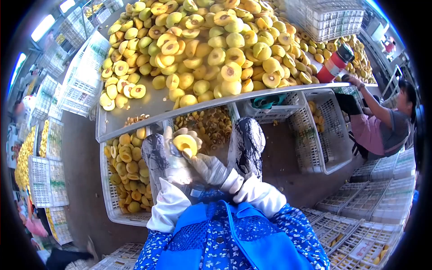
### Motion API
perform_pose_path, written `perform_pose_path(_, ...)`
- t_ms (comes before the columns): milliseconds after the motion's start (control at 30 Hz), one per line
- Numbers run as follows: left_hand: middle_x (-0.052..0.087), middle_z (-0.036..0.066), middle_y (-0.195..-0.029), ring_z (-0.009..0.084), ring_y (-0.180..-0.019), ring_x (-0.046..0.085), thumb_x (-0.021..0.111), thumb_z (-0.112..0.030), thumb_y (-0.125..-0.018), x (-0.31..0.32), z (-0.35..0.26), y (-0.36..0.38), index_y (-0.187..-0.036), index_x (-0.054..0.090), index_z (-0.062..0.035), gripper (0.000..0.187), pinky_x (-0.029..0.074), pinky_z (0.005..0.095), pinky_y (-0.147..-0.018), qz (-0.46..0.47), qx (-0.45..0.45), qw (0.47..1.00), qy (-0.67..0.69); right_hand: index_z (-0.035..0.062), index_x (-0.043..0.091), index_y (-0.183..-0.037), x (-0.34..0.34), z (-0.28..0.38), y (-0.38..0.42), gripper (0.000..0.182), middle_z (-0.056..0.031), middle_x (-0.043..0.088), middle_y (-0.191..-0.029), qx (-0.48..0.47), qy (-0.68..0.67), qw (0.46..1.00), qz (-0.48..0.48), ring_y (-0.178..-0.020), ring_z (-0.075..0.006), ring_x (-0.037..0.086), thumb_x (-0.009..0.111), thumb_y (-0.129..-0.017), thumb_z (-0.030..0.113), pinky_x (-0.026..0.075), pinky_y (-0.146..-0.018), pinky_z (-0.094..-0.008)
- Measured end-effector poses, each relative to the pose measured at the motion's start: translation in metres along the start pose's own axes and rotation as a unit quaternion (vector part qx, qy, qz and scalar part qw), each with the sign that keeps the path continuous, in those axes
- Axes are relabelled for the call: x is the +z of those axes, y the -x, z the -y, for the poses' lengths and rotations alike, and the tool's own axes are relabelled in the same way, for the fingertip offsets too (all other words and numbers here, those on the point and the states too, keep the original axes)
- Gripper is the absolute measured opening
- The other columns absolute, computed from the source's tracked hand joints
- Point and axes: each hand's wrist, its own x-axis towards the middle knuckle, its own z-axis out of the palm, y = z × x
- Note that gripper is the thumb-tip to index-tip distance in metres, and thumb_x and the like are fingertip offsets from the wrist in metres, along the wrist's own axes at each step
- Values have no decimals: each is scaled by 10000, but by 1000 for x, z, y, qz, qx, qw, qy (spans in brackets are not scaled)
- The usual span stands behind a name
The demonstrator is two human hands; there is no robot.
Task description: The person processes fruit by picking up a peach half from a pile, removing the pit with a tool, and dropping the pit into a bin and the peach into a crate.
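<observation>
A halved yellow fruit [185, 143] is in my gloved left hand [173, 146], with the fingers curled round it above my lap. My gloved right hand [209, 168] is closed just below and to the right of the fruit, and a small tool, mostly hidden, shows at its fingertips near the fruit's lower edge. Behind my hands, between my knees, lies a container of brown pits and scraps [209, 126]. Many halved fruits [234, 40] are heaped on the metal table [148, 105] in front.
A white crate of fruit halves [130, 166] stands left of my legs. Right of them are a crate [330, 144] and a smaller one with a green item [269, 101]. A red container [333, 66] rests on the table near a seated co-worker [382, 117]. Stacked crates [360, 202] lie behind right.
</observation>
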Motion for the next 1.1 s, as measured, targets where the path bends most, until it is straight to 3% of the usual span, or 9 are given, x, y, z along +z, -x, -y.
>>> perform_pose_path(67, 643, 150, -736, 296, -585, 615, 457, -483, -890, -1, -6, 0, -788, 617, -61, 462, 532, 366, -517, -41, -7, 999, 21, -45, 499, -1081, 5, -13, -5, 407, -203, 544, -841, -355, 340, 867, -75, -665, -341, 568, 619, -720, 99, 453, -473, -363)
perform_pose_path(233, 640, -21, -747, 220, -715, 644, 512, -455, -870, -36, -53, -19, -822, 610, -76, 394, 545, 367, -623, 30, 77, 991, 103, 21, 587, -998, 22, -6, -9, 183, -159, 606, -836, -213, 193, 954, -81, -655, -307, 612, 504, -894, 147, 468, -555, -358)
perform_pose_path(367, 641, 164, -690, 320, -544, 608, 477, -532, -864, -25, -60, -6, -779, 624, -34, 526, 527, 389, -528, 49, 172, 984, 1, 17, 591, -984, 37, 11, -24, 150, -127, 606, -708, -227, 114, 962, -101, -595, -288, 595, 504, -895, 100, 453, -542, -342)
perform_pose_path(500, 642, 161, -719, 301, -562, 614, 442, -552, -875, -24, -59, -6, -813, 620, -12, 571, 529, 374, -536, -5, 207, 978, -42, 43, 541, -1076, 34, 21, -31, 288, -123, 640, -800, -110, -69, 986, -109, -676, -205, 647, 639, -821, 136, 493, -589, -264)
perform_pose_path(800, 617, 122, -769, 221, -653, 606, 471, -499, -890, -38, -32, -16, -868, 585, -3, 510, 518, 313, -609, -6, 185, 980, -77, 141, 560, -1087, 30, 12, -65, 342, -159, 634, -847, -219, 268, 928, -139, -689, -366, 620, 643, -757, 184, 509, -579, -423)
perform_pose_path(833, 615, 107, -743, 239, -637, 606, 528, -523, -856, -43, -28, -15, -852, 589, -36, 490, 526, 336, -585, -22, 198, 975, -94, 118, 608, -950, 29, 19, -63, 187, -150, 634, -783, -239, 323, 902, -159, -680, -337, 627, 657, -775, 157, 491, -569, -396)
perform_pose_path(967, 626, 69, -809, 161, -749, 599, 516, -471, -884, -59, -27, -5, -878, 615, -66, 417, 513, 289, -666, -70, 142, 987, 7, 117, 581, -1004, 32, 27, -64, 261, -129, 648, -807, -165, 410, 876, -192, -646, -301, 636, 656, -762, 178, 499, -541, -378)
perform_pose_path(1033, 623, 85, -848, 147, -745, 593, 530, -421, -891, -105, -69, -9, -924, 606, -21, 408, 494, 260, -660, -47, 251, 965, -64, 84, 560, -1029, 22, 42, -61, 289, -118, 658, -835, -271, 316, 882, -221, -652, -294, 646, 648, -764, 157, 518, -560, -361)
perform_pose_path(1100, 631, 92, -869, 166, -787, 607, 554, -320, -889, -156, -127, -6, -944, 596, 6, 333, 502, 284, -710, -211, 346, 884, -235, 63, 552, -1028, 7, 42, -55, 274, -120, 659, -849, -277, 303, 886, -218, -661, -314, 648, 641, -795, 176, 539, -597, -345)
